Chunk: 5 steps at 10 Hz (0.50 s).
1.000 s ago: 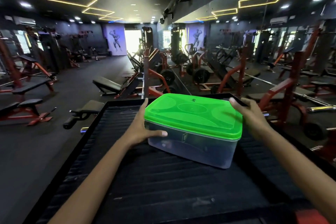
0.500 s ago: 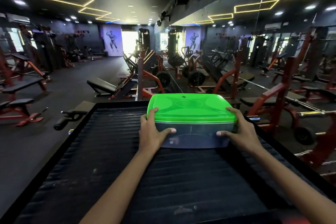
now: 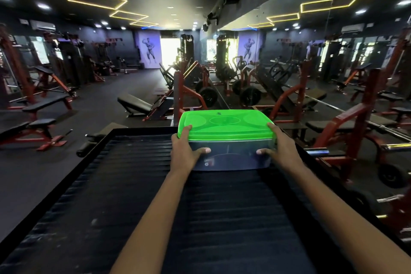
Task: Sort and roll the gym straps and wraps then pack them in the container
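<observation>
Now my left hand (image 3: 185,151) and right hand (image 3: 281,151) grip the closed container (image 3: 229,155) at 12 o'clock on the bench (image 3: 138,196), so packing seems finished; next, I think, a gentle release.

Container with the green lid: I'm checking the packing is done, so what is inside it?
The green lid covers the container, gripped by the left hand and right hand. Its translucent wall shows only dark; contents cannot be made out.
</observation>
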### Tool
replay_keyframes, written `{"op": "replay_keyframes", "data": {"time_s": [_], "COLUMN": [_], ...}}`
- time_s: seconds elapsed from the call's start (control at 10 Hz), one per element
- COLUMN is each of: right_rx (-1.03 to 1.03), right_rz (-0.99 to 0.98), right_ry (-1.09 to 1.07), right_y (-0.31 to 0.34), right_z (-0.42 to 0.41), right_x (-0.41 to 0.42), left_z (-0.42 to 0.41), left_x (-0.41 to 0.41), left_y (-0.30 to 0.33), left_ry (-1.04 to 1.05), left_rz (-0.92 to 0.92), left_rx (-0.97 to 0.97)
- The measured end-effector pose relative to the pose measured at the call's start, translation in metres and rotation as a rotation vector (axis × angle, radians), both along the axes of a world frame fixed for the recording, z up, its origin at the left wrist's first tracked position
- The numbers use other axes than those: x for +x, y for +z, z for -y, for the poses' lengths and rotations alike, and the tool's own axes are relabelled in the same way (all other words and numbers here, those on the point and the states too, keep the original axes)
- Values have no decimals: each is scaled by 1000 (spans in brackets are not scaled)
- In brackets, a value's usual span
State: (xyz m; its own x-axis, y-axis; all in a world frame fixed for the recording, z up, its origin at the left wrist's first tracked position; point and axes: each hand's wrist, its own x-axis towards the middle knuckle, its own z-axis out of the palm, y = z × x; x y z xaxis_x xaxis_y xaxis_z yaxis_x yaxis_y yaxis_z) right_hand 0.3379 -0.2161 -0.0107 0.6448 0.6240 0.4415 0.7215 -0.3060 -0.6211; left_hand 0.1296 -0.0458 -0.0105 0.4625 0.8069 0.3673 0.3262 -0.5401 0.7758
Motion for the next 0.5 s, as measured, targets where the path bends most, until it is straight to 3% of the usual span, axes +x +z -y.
{"op": "replay_keyframes", "data": {"time_s": [0.2,0.4,0.5], "right_rx": [-39,-208,-200], "right_rz": [-3,140,220], "right_ry": [15,-74,-55], "right_y": [-2,-2,3], "right_z": [1,5,3], "right_x": [3,0,-5], "left_z": [0,-9,-7], "left_x": [-5,-30,-49], "left_y": [-1,4,0], "left_ry": [-9,-32,-1], "left_rz": [-68,-245,-182], "left_rx": [48,122,126]}}
